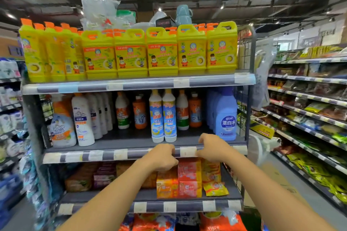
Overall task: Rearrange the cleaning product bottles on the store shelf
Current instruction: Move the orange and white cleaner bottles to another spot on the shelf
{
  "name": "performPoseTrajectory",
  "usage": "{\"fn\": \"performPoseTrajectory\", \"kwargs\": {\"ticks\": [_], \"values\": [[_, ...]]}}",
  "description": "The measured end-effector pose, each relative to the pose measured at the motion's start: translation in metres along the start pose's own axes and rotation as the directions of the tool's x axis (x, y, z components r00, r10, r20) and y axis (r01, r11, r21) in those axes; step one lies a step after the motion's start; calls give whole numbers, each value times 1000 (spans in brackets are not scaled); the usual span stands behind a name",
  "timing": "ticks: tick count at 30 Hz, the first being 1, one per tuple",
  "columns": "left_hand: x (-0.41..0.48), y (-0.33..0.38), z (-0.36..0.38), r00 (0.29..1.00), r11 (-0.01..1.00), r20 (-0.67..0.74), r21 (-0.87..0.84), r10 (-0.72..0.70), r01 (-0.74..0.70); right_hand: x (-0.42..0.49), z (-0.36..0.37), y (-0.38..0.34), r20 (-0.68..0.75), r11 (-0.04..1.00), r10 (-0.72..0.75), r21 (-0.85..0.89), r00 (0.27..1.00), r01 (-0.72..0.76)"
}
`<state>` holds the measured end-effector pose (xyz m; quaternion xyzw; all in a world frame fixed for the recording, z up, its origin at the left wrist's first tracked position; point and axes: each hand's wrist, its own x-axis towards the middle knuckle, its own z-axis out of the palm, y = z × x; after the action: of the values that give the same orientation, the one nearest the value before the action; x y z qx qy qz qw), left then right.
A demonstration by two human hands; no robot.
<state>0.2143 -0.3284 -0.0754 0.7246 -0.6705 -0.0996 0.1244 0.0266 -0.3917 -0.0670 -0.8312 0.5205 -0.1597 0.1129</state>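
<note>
Left hand point(161, 157) and right hand point(214, 148) curl their fingers on the grey plastic price rail point(112, 155), holding no bottle, probably bracing before reaching the two tall white blue-labelled bottles point(163, 116) just behind.

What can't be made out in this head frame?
All head view:
1. Whether the left hand and right hand pinch the price rail or just rest on it: the fingertips curl out of sight.
2. Price tags: the print is too blurred to read.
3. Anything behind the two blue-label bottles: hidden by them.
4. Orange packs on the lowest level: cut off by the bottom edge.
</note>
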Motion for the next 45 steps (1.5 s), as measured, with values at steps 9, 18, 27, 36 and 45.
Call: {"fn": "performPoseTrajectory", "kwargs": {"ticks": [9,18,27,36,45], "values": [[107,38,27,996,969,-84,-248,-20,-1,97,0,30,-32,1000,3,5,999,-2],[219,50,56,890,778,-265,-612,-371,142,223,42,49,-209,869,312,458,927,-189],[292,44,68,870,787,-229,-565,-437,247,290,67,67,-174,727,435,647,883,-230],[317,28,74,842,652,-145,-704,-520,282,318,84,74,-70,433,448,889,891,-148],[329,21,82,797,683,-264,-691,-543,236,320,90,73,-117,465,392,881,913,-87]]}}
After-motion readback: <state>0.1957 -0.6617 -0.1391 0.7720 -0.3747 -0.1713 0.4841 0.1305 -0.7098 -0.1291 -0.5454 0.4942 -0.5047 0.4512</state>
